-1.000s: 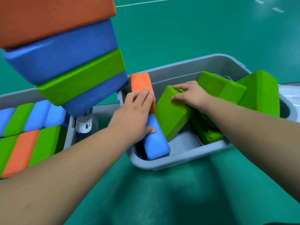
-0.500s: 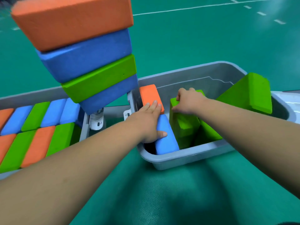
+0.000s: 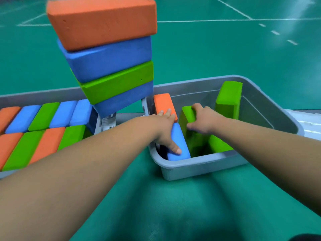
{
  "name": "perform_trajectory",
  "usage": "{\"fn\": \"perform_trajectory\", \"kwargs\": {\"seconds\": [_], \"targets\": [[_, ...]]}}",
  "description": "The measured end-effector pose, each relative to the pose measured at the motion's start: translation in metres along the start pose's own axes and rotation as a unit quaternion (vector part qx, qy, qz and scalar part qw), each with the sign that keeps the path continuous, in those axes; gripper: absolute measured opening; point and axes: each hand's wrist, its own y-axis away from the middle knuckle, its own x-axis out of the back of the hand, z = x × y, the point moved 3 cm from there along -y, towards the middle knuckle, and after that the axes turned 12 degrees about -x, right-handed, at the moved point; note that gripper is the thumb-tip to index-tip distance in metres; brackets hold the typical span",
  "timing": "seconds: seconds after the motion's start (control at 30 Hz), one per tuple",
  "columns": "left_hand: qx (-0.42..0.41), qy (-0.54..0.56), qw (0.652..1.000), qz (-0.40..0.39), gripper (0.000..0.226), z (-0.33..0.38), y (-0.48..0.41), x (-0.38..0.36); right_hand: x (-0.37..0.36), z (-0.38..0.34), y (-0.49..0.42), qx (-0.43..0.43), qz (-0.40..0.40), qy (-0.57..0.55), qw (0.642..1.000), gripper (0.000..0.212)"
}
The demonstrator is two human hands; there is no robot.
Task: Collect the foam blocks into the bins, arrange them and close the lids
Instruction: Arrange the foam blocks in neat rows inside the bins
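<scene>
A grey bin (image 3: 199, 166) on the right holds foam blocks. Along its left wall stand an orange block (image 3: 163, 103) and a blue block (image 3: 179, 148). My left hand (image 3: 166, 131) lies flat over both, thumb on the blue one. My right hand (image 3: 205, 120) grips the top of a green block (image 3: 186, 117) standing on edge beside them. Another green block (image 3: 228, 100) stands upright further back, and one more green block (image 3: 218, 145) lies low under my right wrist. The left bin (image 3: 43, 96) is packed with rows of orange, blue and green blocks.
A leaning stack of an orange block (image 3: 102, 20), two blue and one green block rises between the bins. A white lid (image 3: 309, 122) lies to the right of the right bin. Green court floor (image 3: 225, 53) with white lines surrounds everything.
My right hand has stood the green block more upright next to the blue and orange ones. The far green block now stands upright too. The view has shifted to the left.
</scene>
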Motion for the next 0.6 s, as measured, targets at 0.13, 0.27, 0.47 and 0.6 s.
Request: {"fn": "perform_trajectory", "kwargs": {"seconds": [0.13, 0.27, 0.47, 0.6], "targets": [[0.004, -0.02, 0.995, 0.094, 0.079, -0.015, 0.01, 0.006, 0.004, 0.003, 0.008, 0.007, -0.004, 0.021, 1.0, 0.091], [0.008, -0.016, 0.984, 0.179, 0.068, -0.025, 0.009, 0.006, -0.002, 0.002, 0.01, -0.01, -0.031, 0.042, 0.999, 0.097], [0.014, -0.032, 0.998, 0.048, 0.153, -0.017, -0.006, -0.005, 0.002, -0.001, 0.016, -0.008, -0.093, 0.071, 0.993, 0.118], [0.041, -0.089, 0.994, -0.038, 0.155, -0.012, -0.019, -0.003, -0.002, 0.002, 0.02, -0.005, -0.15, 0.068, 0.986, 0.124]]}}
